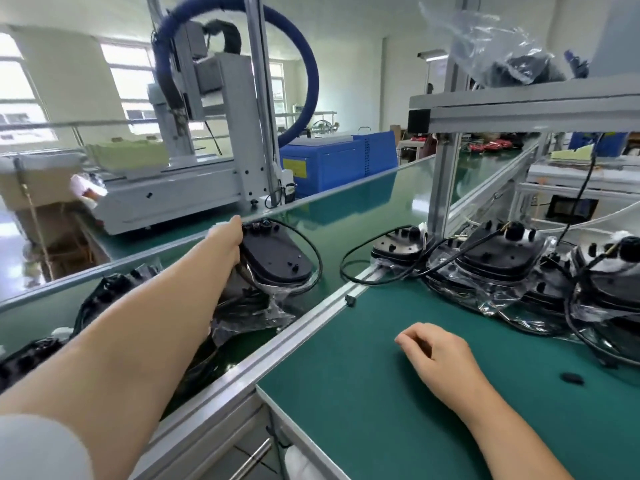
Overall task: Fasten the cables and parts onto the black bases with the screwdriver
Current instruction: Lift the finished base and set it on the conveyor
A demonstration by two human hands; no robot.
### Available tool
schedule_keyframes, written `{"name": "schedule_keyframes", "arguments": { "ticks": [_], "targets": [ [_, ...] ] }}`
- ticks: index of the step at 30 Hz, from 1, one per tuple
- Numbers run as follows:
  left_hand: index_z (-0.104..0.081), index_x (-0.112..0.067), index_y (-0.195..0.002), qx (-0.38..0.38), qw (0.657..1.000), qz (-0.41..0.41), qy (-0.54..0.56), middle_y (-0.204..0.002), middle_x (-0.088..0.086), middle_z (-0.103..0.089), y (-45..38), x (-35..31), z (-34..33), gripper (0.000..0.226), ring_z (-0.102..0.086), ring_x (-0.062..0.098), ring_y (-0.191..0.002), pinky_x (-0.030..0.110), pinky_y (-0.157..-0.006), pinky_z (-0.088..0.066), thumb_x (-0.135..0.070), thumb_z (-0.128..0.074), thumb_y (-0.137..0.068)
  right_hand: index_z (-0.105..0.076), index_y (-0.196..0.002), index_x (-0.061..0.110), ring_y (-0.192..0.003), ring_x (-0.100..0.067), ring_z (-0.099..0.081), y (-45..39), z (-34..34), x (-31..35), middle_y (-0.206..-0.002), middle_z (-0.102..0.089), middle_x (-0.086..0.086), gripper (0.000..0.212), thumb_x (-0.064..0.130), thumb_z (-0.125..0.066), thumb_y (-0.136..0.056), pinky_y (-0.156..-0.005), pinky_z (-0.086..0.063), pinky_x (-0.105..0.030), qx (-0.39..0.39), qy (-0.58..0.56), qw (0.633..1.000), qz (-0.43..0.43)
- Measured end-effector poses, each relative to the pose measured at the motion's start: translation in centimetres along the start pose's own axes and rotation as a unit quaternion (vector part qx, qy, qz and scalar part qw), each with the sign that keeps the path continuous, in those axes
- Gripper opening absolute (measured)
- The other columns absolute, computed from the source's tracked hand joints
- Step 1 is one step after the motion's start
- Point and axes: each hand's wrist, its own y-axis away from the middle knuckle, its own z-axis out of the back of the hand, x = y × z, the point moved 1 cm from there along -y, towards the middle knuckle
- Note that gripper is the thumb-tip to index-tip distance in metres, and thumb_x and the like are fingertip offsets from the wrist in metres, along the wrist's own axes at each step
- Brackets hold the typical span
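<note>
A black base (275, 256) with its cable (317, 251) is gripped at its near end by the left hand (227, 242); its long axis runs away rightward from those fingers. The right hand (438, 351) rests on the table (363, 393), fingers loosely curled, empty.

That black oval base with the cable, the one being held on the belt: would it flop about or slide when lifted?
The black base itself looks like rigid moulded plastic, so it probably keeps its shape in the left hand. Its thin cable curves in a loose loop, so it will likely dangle and trail. The clear plastic wrap beneath looks slick and may slip.
</note>
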Motion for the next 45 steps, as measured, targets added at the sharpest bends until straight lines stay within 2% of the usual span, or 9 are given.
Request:
{"name": "schedule_keyframes", "arguments": {
  "ticks": [5,8,18,21,24,30,37,41,45],
  "targets": [
    [-0.046,-0.005,-0.131,0.011,0.999,0.037,-0.027,-0.101,0.01,-0.063,-2.1,0.2,-1.3,0.05,-0.06,0.028,-0.088,0.037,-0.081,-0.05,-0.044,-0.038,-0.1,-0.067,-0.079,0.027,-0.079,-0.002,-0.056,-0.3,0.0,0.1,-0.081,-0.064,0.01,0.016,0.024,-0.061,-0.094,-0.071,-0.042,-0.015,-0.001,-0.004,1.0,0.001],
    [-0.038,-0.004,-0.139,0.03,0.993,0.05,-0.103,-0.135,0.013,-0.053,-3.3,1.5,-3.0,0.055,-0.055,0.033,-0.117,0.041,-0.101,-0.045,-0.042,-0.035,-0.1,-0.067,-0.08,0.027,-0.079,-0.004,-0.057,-0.3,-0.2,0.1,-0.082,-0.064,0.009,0.016,0.025,-0.06,-0.094,-0.072,-0.043,-0.017,0.003,0.007,1.0,0.003],
    [-0.049,-0.004,-0.125,-0.053,0.926,-0.139,-0.348,-0.12,0.02,-0.055,-2.5,2.6,-5.0,0.032,-0.057,0.036,-0.106,0.036,-0.07,-0.043,-0.021,-0.046,-0.099,-0.067,-0.081,0.027,-0.079,-0.001,-0.055,-0.2,0.2,0.1,-0.082,-0.064,0.011,0.017,0.026,-0.059,-0.095,-0.07,-0.041,-0.014,0.002,0.002,1.0,-0.009],
    [-0.041,0.004,-0.13,-0.088,0.931,-0.137,-0.328,-0.126,0.027,-0.053,-1.6,2.8,-5.0,0.061,-0.054,0.04,-0.113,0.045,-0.087,-0.047,-0.04,-0.061,-0.092,-0.067,-0.079,0.027,-0.077,-0.001,-0.055,-0.2,0.2,0.2,-0.081,-0.064,0.012,0.017,0.025,-0.06,-0.095,-0.07,-0.041,-0.014,-0.002,0.0,1.0,-0.014],
    [-0.028,-0.004,-0.144,-0.098,0.877,-0.186,-0.431,-0.139,0.026,-0.042,-0.4,2.4,-5.1,0.069,-0.044,0.039,-0.125,0.049,-0.1,-0.042,-0.037,-0.061,-0.092,-0.067,-0.077,0.028,-0.076,-0.003,-0.056,0.0,0.2,0.2,-0.08,-0.065,0.01,0.019,0.024,-0.062,-0.094,-0.069,-0.042,-0.014,-0.006,-0.014,1.0,-0.022],
    [-0.053,-0.008,-0.124,-0.032,0.815,-0.309,-0.489,-0.131,0.017,-0.047,2.3,1.1,-7.2,0.038,-0.043,0.034,-0.122,0.045,-0.096,-0.041,-0.031,-0.053,-0.093,-0.067,-0.074,0.027,-0.069,-0.004,-0.054,0.1,0.2,0.5,-0.077,-0.065,0.005,0.021,0.021,-0.064,-0.093,-0.065,-0.04,-0.013,-0.012,-0.039,0.999,-0.034],
    [-0.064,-0.008,-0.112,0.098,0.853,-0.321,-0.399,-0.118,0.012,-0.058,5.6,0.8,-13.5,0.029,-0.052,0.031,-0.111,0.038,-0.091,-0.045,-0.026,-0.051,-0.093,-0.067,-0.069,0.025,-0.063,-0.002,-0.055,0.2,0.4,0.8,-0.068,-0.064,0.014,0.022,0.017,-0.067,-0.09,-0.061,-0.04,-0.012,-0.061,-0.083,0.994,-0.042],
    [-0.059,-0.005,-0.075,0.167,0.888,-0.234,-0.359,-0.074,0.013,-0.059,5.7,1.3,-18.8,0.041,-0.06,0.033,-0.082,0.033,-0.074,-0.047,-0.038,-0.048,-0.096,-0.067,-0.067,0.025,-0.055,-0.002,-0.049,0.2,0.7,0.5,-0.065,-0.063,0.007,0.024,0.018,-0.064,-0.089,-0.055,-0.037,-0.013,-0.088,-0.144,0.983,-0.066],
    [-0.055,-0.004,-0.117,0.148,0.874,-0.167,-0.432,-0.126,0.019,-0.056,4.6,2.0,-23.2,0.072,-0.042,0.037,-0.128,0.042,-0.101,-0.038,-0.069,-0.037,-0.09,-0.067,-0.069,0.023,-0.053,-0.002,-0.047,0.0,0.9,0.2,-0.066,-0.064,0.001,0.021,0.023,-0.063,-0.09,-0.054,-0.036,-0.013,-0.075,-0.158,0.981,-0.087]
  ]
}}
